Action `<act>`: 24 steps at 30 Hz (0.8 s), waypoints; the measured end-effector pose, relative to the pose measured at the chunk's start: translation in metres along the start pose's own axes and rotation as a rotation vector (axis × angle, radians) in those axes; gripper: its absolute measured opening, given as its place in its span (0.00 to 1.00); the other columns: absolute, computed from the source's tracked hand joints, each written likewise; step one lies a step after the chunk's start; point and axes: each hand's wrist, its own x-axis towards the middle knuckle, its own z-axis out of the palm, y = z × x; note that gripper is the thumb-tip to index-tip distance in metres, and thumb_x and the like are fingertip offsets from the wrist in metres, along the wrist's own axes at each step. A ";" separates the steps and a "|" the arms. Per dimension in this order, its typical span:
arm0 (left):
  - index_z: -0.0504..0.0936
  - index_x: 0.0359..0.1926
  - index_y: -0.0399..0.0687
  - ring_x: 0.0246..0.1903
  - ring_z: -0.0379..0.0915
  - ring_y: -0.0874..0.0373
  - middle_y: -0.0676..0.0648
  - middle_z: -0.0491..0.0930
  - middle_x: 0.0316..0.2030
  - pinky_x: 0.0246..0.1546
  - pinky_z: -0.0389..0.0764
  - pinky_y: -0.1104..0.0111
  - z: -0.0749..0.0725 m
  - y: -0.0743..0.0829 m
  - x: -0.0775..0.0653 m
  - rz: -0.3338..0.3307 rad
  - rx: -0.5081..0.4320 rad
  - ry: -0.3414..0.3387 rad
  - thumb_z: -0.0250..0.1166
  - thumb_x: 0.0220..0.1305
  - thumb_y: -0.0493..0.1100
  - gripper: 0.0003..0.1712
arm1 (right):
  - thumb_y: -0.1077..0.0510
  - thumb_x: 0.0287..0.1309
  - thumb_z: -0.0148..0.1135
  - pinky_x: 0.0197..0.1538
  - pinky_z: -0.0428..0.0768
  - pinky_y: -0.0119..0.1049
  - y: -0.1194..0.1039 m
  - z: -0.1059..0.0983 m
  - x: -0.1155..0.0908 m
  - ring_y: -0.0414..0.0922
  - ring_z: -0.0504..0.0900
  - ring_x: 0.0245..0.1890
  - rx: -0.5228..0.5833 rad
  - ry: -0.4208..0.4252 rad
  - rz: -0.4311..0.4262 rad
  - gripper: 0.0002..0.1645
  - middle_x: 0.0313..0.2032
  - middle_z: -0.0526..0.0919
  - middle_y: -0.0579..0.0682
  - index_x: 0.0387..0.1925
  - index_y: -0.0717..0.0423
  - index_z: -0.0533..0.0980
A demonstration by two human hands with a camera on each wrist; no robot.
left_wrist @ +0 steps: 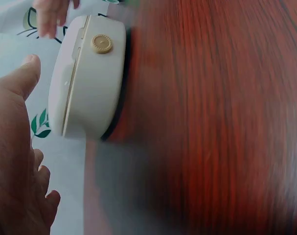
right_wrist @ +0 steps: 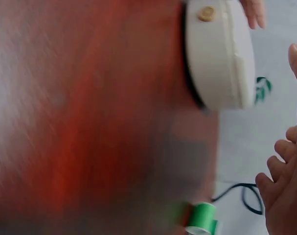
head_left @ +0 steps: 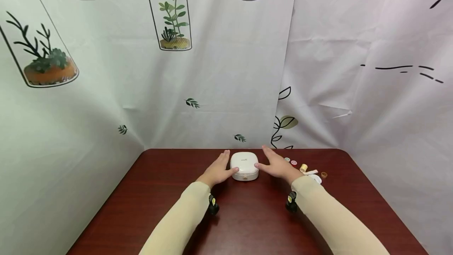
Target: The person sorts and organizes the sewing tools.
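Observation:
A small white box (head_left: 244, 164) with rounded corners and a closed lid stands near the far edge of the table. On its front is a round gold button (left_wrist: 102, 44). My left hand (head_left: 220, 169) is at the box's left side, fingers extended and thumb spread toward the lid. On the opposite side my right hand (head_left: 277, 165) mirrors it, its thumb near the lid's right edge. In both wrist views a gap shows between each thumb and the box. Neither hand holds anything.
Right of the box, partly behind my right wrist, lie a yellow thread spool (head_left: 303, 167), a white round item (head_left: 315, 178), a small brownish ring (head_left: 324, 175) and several other small items. A green thread spool (right_wrist: 201, 218) shows in the right wrist view. A printed curtain (head_left: 219, 70) hangs behind the table (head_left: 247, 223).

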 end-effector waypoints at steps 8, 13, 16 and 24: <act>0.46 0.80 0.37 0.78 0.42 0.42 0.39 0.47 0.79 0.74 0.54 0.51 0.013 0.005 0.005 -0.018 -0.066 -0.009 0.56 0.71 0.66 0.54 | 0.29 0.63 0.59 0.73 0.60 0.58 -0.004 0.027 0.006 0.59 0.58 0.75 0.088 -0.026 0.050 0.58 0.76 0.58 0.60 0.79 0.60 0.53; 0.45 0.80 0.39 0.78 0.42 0.44 0.41 0.48 0.79 0.73 0.57 0.49 0.020 0.005 0.004 -0.036 -0.103 -0.019 0.58 0.68 0.68 0.56 | 0.29 0.61 0.62 0.71 0.64 0.58 -0.004 0.038 0.004 0.59 0.63 0.73 0.118 -0.011 0.056 0.58 0.75 0.62 0.60 0.78 0.59 0.55; 0.45 0.80 0.38 0.78 0.43 0.44 0.40 0.48 0.79 0.73 0.58 0.49 0.022 0.006 0.002 -0.037 -0.109 -0.007 0.59 0.68 0.68 0.57 | 0.30 0.61 0.63 0.70 0.65 0.59 -0.004 0.041 0.003 0.60 0.65 0.72 0.144 0.004 0.051 0.58 0.74 0.63 0.61 0.78 0.60 0.55; 0.47 0.80 0.38 0.77 0.45 0.43 0.39 0.51 0.78 0.72 0.60 0.48 0.029 0.017 -0.002 -0.026 -0.089 0.035 0.63 0.61 0.70 0.62 | 0.33 0.62 0.64 0.70 0.64 0.58 0.000 0.039 -0.005 0.60 0.65 0.72 0.178 0.018 0.051 0.57 0.74 0.63 0.62 0.78 0.60 0.54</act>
